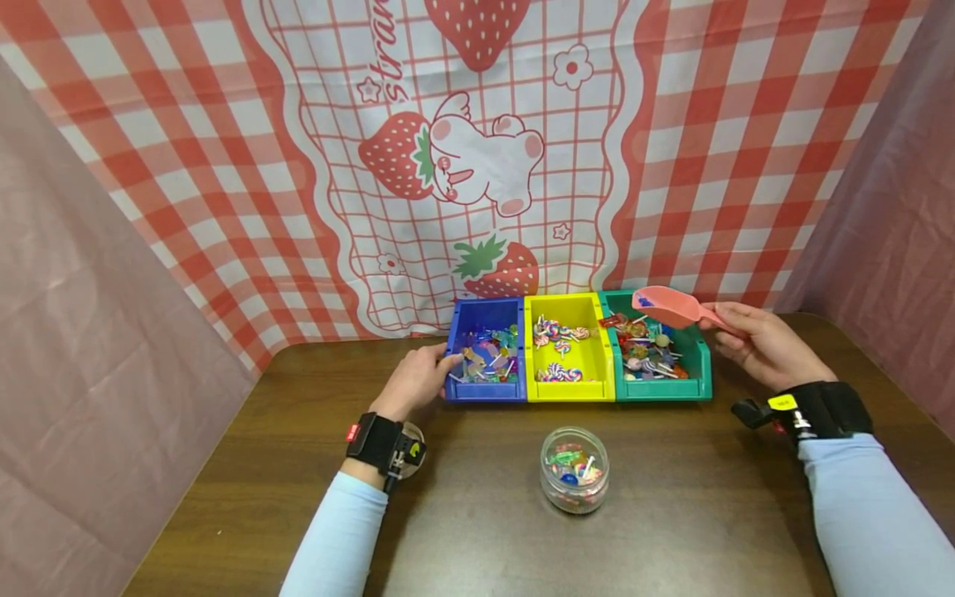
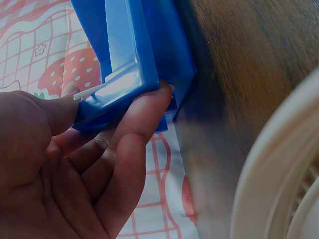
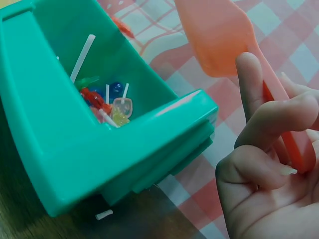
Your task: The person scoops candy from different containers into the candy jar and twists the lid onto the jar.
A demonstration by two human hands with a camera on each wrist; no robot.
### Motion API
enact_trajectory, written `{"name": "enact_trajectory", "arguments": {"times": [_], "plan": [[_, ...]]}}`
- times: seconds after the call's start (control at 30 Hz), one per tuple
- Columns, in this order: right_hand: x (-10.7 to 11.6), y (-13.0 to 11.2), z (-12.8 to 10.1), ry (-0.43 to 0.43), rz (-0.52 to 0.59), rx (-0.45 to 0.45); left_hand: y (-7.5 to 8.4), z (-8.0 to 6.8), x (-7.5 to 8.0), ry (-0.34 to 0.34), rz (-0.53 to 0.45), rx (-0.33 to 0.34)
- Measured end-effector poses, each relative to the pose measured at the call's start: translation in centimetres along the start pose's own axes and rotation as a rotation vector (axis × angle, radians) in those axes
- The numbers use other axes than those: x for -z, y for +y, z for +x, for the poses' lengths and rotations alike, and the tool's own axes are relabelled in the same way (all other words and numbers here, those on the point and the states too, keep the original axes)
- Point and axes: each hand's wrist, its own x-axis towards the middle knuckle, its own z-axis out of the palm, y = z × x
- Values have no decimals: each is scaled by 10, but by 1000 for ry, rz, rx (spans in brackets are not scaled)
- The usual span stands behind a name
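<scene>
Gripping a bin and lifting a scoop over sweets.

Left hand point(image 1: 414, 380) clamped on front-left corner of blue bin point(image 1: 487, 350), thumb inside, fingers under the rim. Right hand point(image 1: 763, 343) pinching handle of pink scoop point(image 1: 671, 308), raised above green bin point(image 1: 660, 356) just to its left. Between the hands: yellow bin point(image 1: 569, 348); nearer the body, glass jar point(image 1: 574, 469) of candy on wooden table point(image 1: 686, 514).

Backdrop cloth point(image 1: 477, 166): pink script "stra…" (cut off at top edge); nothing else legible.

Wooden table point(image 1: 709, 514) with three candy bins point(image 1: 570, 390), glass jar point(image 1: 574, 469).
</scene>
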Motion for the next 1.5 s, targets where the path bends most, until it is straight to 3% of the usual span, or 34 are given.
{"name": "enact_trajectory", "arguments": {"times": [0.2, 0.27, 0.47, 0.53, 0.87, 1.23, 1.5], "plan": [[-4, 1, 2, 22, 0, 11, 0, 0, 1, -4, 0, -3], [-5, 2, 4, -32, 34, 28, 0, 0, 1, -5, 2, 1], [-6, 1, 8, -305, 162, 109, 0, 1, 1, -9, 2, 18], [-8, -1, 8, -348, 164, 117, 0, 1, 1, -11, 0, 22], [-33, -9, 8, -392, 32, 104, 0, 1, 0, -9, 4, 23], [-75, -6, 14, -523, -338, 99, 0, 1, 0, -7, 3, 19], [-100, -1, 16, -546, -618, 62, 0, 1, 0, -8, 4, 16]]}}
